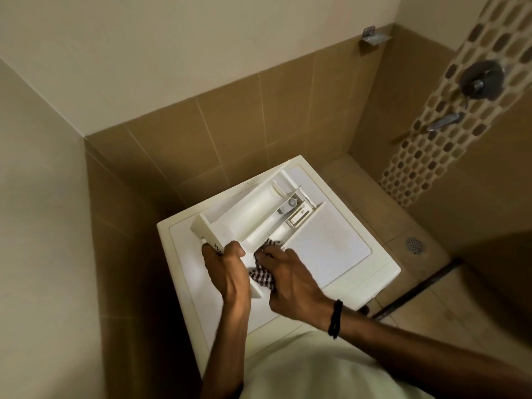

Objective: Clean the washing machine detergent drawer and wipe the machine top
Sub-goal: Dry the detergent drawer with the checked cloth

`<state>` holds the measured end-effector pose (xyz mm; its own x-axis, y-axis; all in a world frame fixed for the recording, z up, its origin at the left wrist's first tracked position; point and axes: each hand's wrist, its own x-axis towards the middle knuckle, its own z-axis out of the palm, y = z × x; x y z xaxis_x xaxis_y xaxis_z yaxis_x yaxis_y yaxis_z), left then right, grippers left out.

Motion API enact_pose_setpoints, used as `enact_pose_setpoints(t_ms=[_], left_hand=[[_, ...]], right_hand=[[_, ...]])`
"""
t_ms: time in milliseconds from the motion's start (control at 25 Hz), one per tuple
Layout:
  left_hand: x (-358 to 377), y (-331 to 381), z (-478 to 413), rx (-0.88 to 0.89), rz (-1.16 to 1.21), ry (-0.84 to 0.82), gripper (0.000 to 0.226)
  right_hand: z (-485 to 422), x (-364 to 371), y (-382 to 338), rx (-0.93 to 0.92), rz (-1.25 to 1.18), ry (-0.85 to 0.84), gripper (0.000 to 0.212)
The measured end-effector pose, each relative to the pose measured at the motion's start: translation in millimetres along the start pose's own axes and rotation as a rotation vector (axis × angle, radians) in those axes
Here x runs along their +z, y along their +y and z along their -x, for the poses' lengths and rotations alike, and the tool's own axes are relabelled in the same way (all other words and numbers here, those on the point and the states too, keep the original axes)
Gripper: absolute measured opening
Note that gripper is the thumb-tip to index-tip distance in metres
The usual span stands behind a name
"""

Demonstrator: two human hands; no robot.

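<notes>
White detergent drawer (253, 214), compartments upward (checked cloth (262, 278) at edge)

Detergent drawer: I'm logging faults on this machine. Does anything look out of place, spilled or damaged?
The detergent drawer is out of its slot, slanting across the machine top; the left hand grips its front, the right hand presses a checked cloth into it. That fits cleaning. No spill or crack shows.

Dim, warm lighting. The machine top (331, 243) beyond the right hand (290, 280) was the brightest surface, with soft glare. Deep shadow covered the tiled wall (121, 254) left of the left hand (227, 272). Wide-angle distortion bent lines near the frame edges; both hands appeared slightly soft.
</notes>
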<state>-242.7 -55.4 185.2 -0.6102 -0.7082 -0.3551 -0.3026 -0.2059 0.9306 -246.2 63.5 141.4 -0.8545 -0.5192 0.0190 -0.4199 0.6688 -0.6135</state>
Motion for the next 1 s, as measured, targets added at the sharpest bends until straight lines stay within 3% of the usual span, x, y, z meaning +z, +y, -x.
enact_pose_setpoints(t_ms=[240,360,480,600,800,920,1000], left_hand=[[-10,-4,-14,-0.122,0.191,-0.067,0.025],[-8,-8,-11,-0.155,0.258,-0.104,0.023],[-8,-5,-12,-0.161,0.284,-0.127,0.024],[-6,-2,-15,-0.179,0.291,-0.126,0.016],[-2,-4,-16,-0.224,0.265,-0.131,0.067],[-2,-5,-13,-0.196,0.297,-0.127,0.073],[-3,-5,-14,-0.186,0.298,-0.101,0.079]], right_hand=[[7,-36,10,-0.106,-0.413,-0.07,0.05],[9,-67,10,0.121,-0.787,0.034,0.055],[10,-85,15,0.255,-0.907,0.195,0.065],[11,-91,3,0.174,-0.805,0.225,0.071],[12,-75,-22,-0.025,-0.428,0.063,0.075],[0,-71,-30,-0.168,-0.096,0.079,0.069],[-6,-67,-34,-0.217,-0.009,0.062,0.07]])
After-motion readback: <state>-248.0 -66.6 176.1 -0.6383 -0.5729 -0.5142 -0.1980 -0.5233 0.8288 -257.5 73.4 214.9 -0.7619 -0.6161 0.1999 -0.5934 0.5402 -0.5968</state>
